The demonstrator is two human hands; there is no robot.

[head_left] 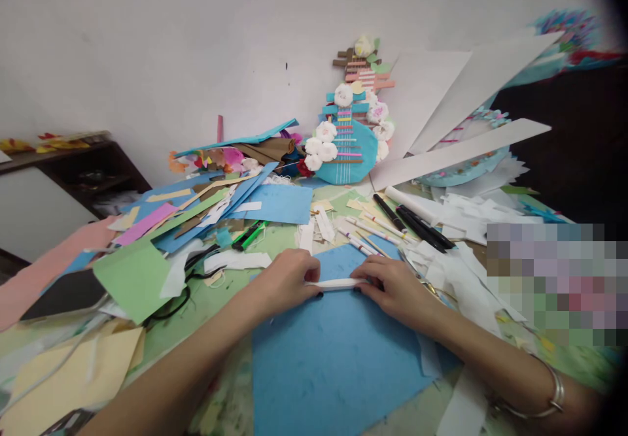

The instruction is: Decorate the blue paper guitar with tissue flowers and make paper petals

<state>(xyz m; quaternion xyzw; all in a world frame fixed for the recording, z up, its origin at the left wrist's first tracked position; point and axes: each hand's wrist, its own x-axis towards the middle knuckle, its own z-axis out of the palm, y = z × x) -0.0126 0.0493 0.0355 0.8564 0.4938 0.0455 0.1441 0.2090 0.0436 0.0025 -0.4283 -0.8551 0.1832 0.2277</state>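
Note:
Between my two hands lies a narrow white paper roll (pixel 338 284), level over a blue paper sheet (pixel 338 357). My left hand (pixel 290 280) is closed on its left end, thumb below and fingers curled above. My right hand (pixel 390 287) pinches the right end in the same way. Just beyond the hands are several thin white paper sticks with purple bands (pixel 357 242). A pair of scissors (pixel 424 279), partly hidden, lies beside my right hand.
A green box cutter (pixel 249 235) and black pens (pixel 424 227) lie farther back. Paper scraps, a green sheet (pixel 131 278) and a cream sheet (pixel 73 374) cover the left. A blue paper instrument with white flowers (pixel 346 151) leans on the wall. White boards (pixel 461 151) stand right.

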